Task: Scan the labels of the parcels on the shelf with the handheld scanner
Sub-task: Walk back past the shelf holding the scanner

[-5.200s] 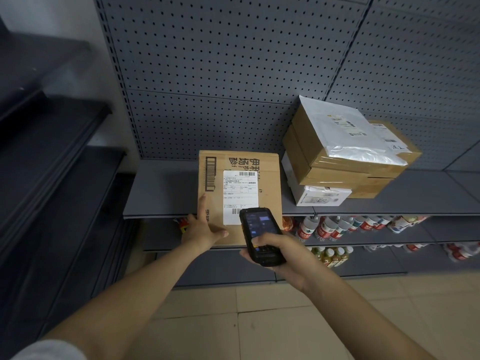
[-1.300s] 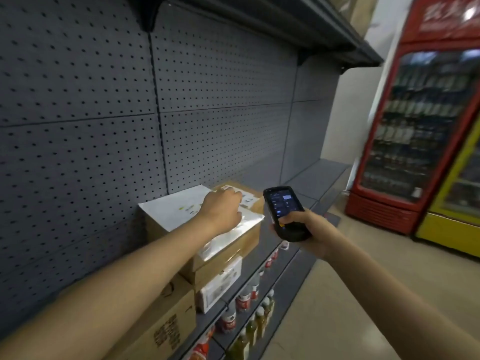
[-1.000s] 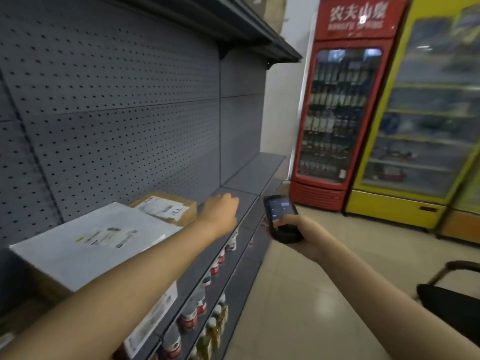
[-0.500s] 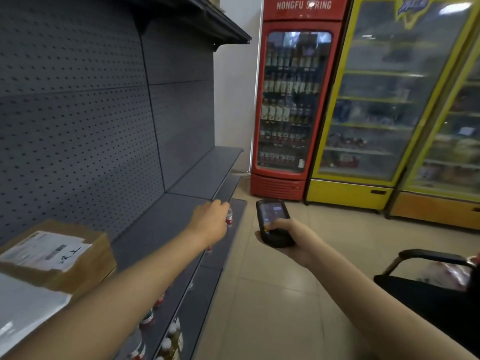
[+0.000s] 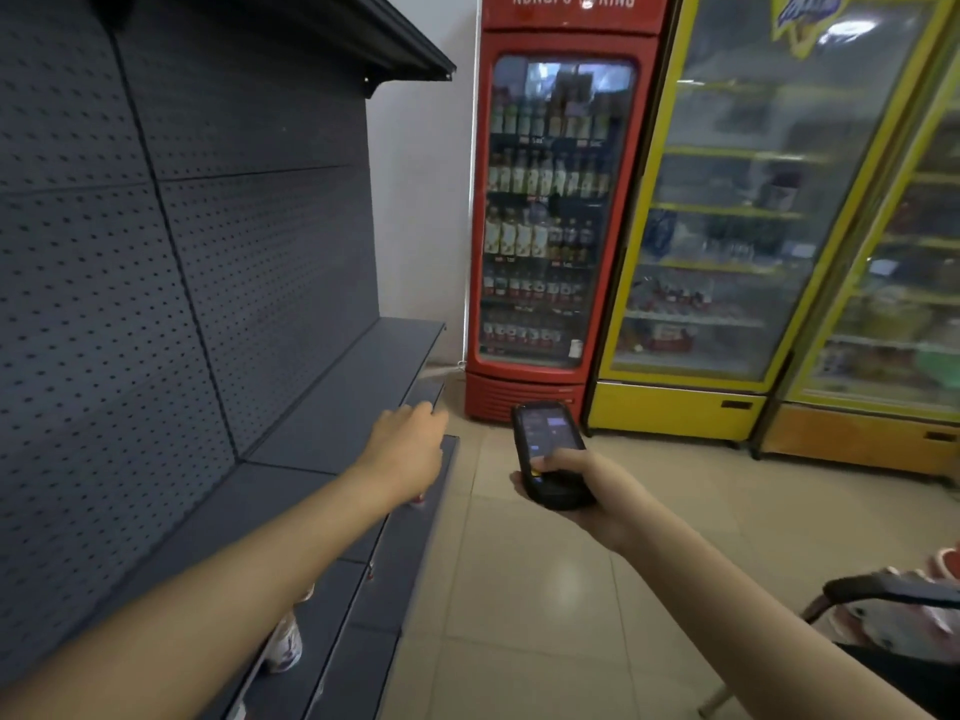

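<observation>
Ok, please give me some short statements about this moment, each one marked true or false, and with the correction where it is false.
1. The right hand holds the handheld scanner with its screen facing up. True.
2. The left hand grips a cardboard parcel. False: it holds nothing and reaches out over the grey shelf.
3. A red drinks fridge stands past the end of the shelf. True.
4. Parcels lie on the stretch of shelf under the left hand. False: no parcel shows in this view.
5. The fridge beside the red one is blue. False: the yellow fridge stands there.
</observation>
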### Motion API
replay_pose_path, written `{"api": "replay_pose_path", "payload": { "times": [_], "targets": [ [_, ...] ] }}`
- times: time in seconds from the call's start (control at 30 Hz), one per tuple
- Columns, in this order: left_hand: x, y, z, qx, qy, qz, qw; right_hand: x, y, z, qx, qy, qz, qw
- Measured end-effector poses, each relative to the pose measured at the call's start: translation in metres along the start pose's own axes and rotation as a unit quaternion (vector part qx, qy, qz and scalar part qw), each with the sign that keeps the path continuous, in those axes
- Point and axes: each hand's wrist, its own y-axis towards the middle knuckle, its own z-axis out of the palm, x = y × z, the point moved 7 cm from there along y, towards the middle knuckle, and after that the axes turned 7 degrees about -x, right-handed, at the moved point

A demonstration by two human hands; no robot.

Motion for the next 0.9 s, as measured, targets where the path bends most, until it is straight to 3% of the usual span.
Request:
{"api": "replay_pose_path", "payload": {
  "times": [0.5, 0.9],
  "targets": [
    [-0.004, 0.279, 0.118, 0.021, -0.020, -0.012, 1.000, 0.114, 0.275, -0.036, 0.019, 0.014, 0.006, 1.000],
    [0.066, 0.462, 0.210, 0.042, -0.010, -0.056, 0.998, 0.178, 0.487, 0.002, 0.060, -0.001, 0.036, 0.998]
  ]
}}
